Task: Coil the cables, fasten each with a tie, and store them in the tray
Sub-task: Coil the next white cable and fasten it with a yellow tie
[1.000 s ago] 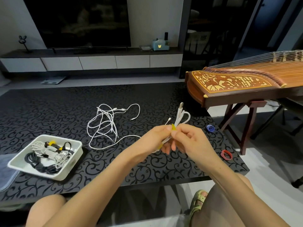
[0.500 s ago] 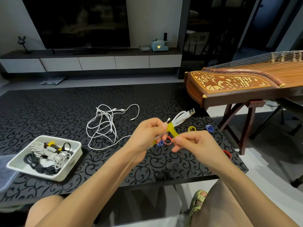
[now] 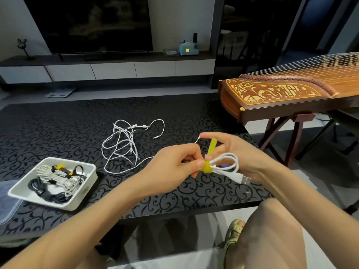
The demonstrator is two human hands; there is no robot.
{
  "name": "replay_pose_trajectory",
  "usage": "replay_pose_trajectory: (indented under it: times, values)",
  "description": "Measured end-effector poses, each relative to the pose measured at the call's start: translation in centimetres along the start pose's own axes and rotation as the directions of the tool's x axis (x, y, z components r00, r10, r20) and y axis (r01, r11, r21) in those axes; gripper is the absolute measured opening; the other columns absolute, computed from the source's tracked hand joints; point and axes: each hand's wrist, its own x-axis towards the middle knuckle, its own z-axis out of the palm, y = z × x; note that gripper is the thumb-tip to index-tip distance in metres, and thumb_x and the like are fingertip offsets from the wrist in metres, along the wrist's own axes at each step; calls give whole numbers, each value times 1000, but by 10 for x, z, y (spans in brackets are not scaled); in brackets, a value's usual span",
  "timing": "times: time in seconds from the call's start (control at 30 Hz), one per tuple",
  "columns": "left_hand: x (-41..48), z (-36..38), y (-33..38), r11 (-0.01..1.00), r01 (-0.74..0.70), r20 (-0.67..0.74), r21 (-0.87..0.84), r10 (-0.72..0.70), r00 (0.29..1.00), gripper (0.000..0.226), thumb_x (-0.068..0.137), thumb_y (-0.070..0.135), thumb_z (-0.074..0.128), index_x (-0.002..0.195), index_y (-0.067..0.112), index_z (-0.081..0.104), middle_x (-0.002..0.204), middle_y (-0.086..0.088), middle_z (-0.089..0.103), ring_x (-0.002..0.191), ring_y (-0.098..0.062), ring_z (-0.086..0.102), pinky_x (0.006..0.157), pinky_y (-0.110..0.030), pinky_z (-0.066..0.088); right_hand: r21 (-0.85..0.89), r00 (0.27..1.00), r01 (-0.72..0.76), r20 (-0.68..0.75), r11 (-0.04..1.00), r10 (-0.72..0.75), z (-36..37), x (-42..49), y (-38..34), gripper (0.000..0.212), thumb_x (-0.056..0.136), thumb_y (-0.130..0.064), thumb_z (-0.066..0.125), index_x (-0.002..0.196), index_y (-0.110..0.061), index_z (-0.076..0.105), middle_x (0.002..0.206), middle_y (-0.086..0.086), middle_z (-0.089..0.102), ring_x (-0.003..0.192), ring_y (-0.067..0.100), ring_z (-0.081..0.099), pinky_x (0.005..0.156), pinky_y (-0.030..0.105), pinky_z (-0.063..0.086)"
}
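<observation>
Fingers (image 3: pixel 194 152) of the left hand (image 3: pixel 174 162) are curled tight, thumb pressed forward, pinching a short coiled white cable (image 3: pixel 227 162) right where a yellow tie (image 3: pixel 210 150) wraps its middle. That bundle is held in the air above the near right part of the black patterned table (image 3: pixel 58 129), its loops fanning to the right and its USB plug (image 3: pixel 245 179) pointing down and right. The right hand (image 3: pixel 244 154) sits just behind the loops, with its thumb and fingers closed on the tie's free end, which stands upward at a slight tilt; its index finger stretches out above the strap. Further left on the table lies 1 loose tangle of white cables (image 3: pixel 124 144), uncoiled and well apart from the hands. Near the left front edge sits the white tray (image 3: pixel 85 183), already holding several bundled cables (image 3: pixel 58 177), white and black, some bound with yellow ties. To the right of the table stands a wooden zither (image 3: pixel 291 92) on its frame.
</observation>
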Motion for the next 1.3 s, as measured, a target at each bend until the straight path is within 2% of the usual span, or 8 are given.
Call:
replay_pose_trajectory:
  times: [0.17,0.3,0.5,0.6,0.8,1.1,1.2,1.3]
  values:
    - [-6,10,10,953,-131,98,273,108,989,16,90,21,62,76,27,57,58,18,49,61,5,46,62,-11,32,-232,957,-71,258,970,132,6,8,-22,14,78,11,61,76,-2,66,61,6,65,53,11,58,53,18,48]
    - [-9,11,2,961,-69,14,270,67,998,25,91,24,59,72,33,47,56,11,48,58,-7,46,56,-16,31,-364,998,31,57,931,-11,15,6,-40,21,77,9,66,64,-7,65,54,4,65,50,12,59,57,27,51]
    - [-13,32,-16,965,254,-206,-65,-262,943,25,88,16,61,65,19,52,57,-8,59,53,-15,48,60,-37,41,-649,927,153,-167,745,-337,50,-12,-25,20,75,-15,76,64,-24,63,60,-5,69,65,9,64,71,29,49]
    - [-13,32,-21,893,335,-115,-299,-383,917,27,90,6,58,64,13,51,54,-6,56,45,-7,46,50,-24,38,-758,871,183,-171,626,-461,57,-21,-6,18,78,-9,70,70,-25,67,67,-8,69,85,9,50,85,23,36]
    - [-6,21,-26,644,413,103,-644,-462,881,32,88,-8,47,60,7,53,52,-5,54,41,-7,43,39,-13,32,-882,603,378,5,280,-797,56,-27,23,14,65,0,74,65,-13,71,74,-6,72,67,12,67,100,42,34]
    - [0,15,-21,544,332,123,-771,-383,915,32,94,7,50,63,12,53,54,-1,54,46,-6,45,46,-14,36,-985,286,139,142,-106,-948,50,-26,45,16,87,-12,64,82,-15,79,116,-2,66,109,26,64,102,60,25]
    - [-2,9,-18,691,229,-30,-686,-342,939,30,94,11,54,65,13,52,55,1,54,49,-8,43,47,-13,34,-989,278,143,66,-26,-958,44,-38,52,27,81,-4,57,94,-17,75,124,-1,62,120,24,55,106,66,19]
    - [-2,6,-15,776,111,-175,-621,-275,945,26,94,10,53,69,11,52,55,3,57,46,-4,43,46,-10,33,-936,268,196,-235,292,-934,46,-53,62,29,77,-3,49,92,-17,69,116,0,66,111,19,57,105,60,26]
